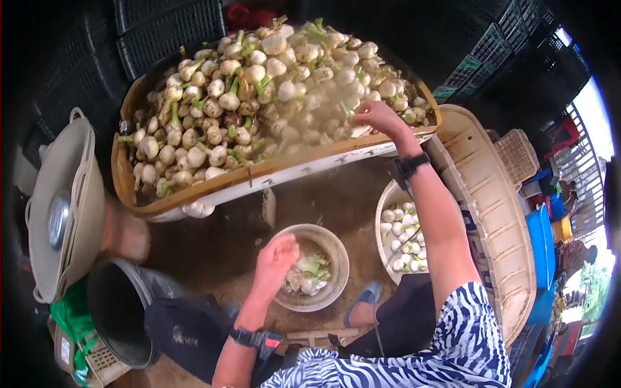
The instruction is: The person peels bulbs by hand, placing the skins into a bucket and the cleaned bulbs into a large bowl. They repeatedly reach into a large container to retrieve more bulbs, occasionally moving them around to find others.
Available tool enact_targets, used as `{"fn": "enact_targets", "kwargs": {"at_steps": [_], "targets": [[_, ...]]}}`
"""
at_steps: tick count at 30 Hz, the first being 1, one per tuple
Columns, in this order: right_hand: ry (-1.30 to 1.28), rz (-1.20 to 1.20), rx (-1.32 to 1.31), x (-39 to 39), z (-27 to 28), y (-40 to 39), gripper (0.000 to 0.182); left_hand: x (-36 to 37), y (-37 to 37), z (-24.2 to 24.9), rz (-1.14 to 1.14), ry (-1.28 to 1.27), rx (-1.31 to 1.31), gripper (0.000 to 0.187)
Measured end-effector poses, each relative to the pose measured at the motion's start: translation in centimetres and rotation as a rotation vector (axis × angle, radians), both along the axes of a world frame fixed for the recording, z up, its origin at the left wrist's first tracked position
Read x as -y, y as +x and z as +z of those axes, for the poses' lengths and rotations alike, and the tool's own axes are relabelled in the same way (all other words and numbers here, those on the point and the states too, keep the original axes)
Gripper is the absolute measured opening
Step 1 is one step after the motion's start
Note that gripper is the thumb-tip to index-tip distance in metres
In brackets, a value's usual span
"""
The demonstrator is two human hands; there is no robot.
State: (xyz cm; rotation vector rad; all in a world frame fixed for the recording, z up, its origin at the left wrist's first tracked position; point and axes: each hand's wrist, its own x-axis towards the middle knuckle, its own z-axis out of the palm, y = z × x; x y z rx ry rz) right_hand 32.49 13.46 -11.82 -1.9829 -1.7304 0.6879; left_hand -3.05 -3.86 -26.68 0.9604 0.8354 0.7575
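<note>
My right hand (375, 121) reaches to the near right edge of a heaped pile of soil-marked white bulbs (213, 108), which look like fresh garlic with cut green stems. Its fingers are pinched together at a garlic bulb (359, 131), partly hidden by them. My left hand (277, 258) hovers over the rim of a round bowl (341, 265) on the ground, its fingers curled in; whatever they may hold is hidden. Inside that bowl lie green and pale trimmings (310, 266). Cleaner white bulbs (401, 229) fill part of a basin (383, 252) below my right forearm.
The pile sits in a wide brown-edged tray (272, 169). To the left stand pale stacked basins (48, 220) and a dark bucket (116, 310). A large ribbed cream-coloured tub (498, 213) lines the right side. Black crates (171, 35) are stacked behind the tray.
</note>
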Motion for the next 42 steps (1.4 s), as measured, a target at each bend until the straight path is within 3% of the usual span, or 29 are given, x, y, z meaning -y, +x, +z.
{"fn": "enact_targets", "kwargs": {"at_steps": [4,6,8,10,12,13,18,26,30,32,33,35,36,38,41,42], "targets": [[-0.053,-0.098,-0.868,9.0,-3.6,-7.0,0.025,-0.5,3.4,3.9,0.208,0.248,0.017,0.056],[-0.152,-0.061,-1.025,13.1,-7.0,-10.3,0.027,-0.1,4.1,5.1,0.198,0.252,0.089,0.057],[-0.087,-0.034,-1.149,17.3,-8.6,-14.1,0.030,0.4,4.4,4.3,0.177,0.243,0.137,0.050],[-0.157,-0.077,-1.108,20.0,-8.6,-15.7,0.028,1.9,3.5,4.5,0.196,0.204,0.015,0.043],[0.131,0.009,-0.609,21.9,-8.7,-16.6,0.024,3.1,2.7,4.5,0.220,-0.018,0.105,0.039],[0.217,-0.001,-0.494,22.8,-8.3,-17.0,0.022,3.8,2.4,4.9,0.226,-0.055,0.174,0.035],[0.289,-0.024,-0.381,25.4,-7.0,-18.1,0.018,5.8,2.5,5.2,0.329,-0.035,0.092,0.039],[0.316,-0.070,-0.393,26.1,-8.4,-18.4,0.013,7.2,2.8,4.3,0.350,0.267,-0.185,0.039],[0.430,-0.101,-0.160,26.7,-9.1,-18.8,0.010,8.1,2.5,4.9,0.328,0.352,-0.220,0.039],[0.434,-0.099,-0.121,26.9,-9.2,-18.5,0.009,8.4,2.3,5.7,0.298,0.117,-0.033,0.038],[0.420,-0.136,-0.146,27.0,-9.2,-18.3,0.010,8.4,1.9,5.6,0.294,0.121,-0.033,0.038],[0.420,-0.166,-0.170,26.6,-9.8,-17.2,0.011,8.0,0.7,5.0,0.192,-0.022,0.398,0.036],[0.374,-0.237,-0.096,25.9,-11.5,-16.0,0.010,7.7,-0.1,4.9,0.196,-0.010,0.400,0.036],[0.182,-0.289,0.123,24.3,-15.8,-13.5,0.009,7.8,-2.0,4.7,0.014,-0.212,0.682,0.036],[0.234,-0.127,-0.005,24.7,-13.8,-14.8,0.013,7.1,-2.3,4.1,0.081,-0.322,0.624,0.042],[0.376,-0.022,-0.125,25.3,-11.0,-16.4,0.016,7.4,-2.4,3.8,0.073,-0.374,0.605,0.043]]}}
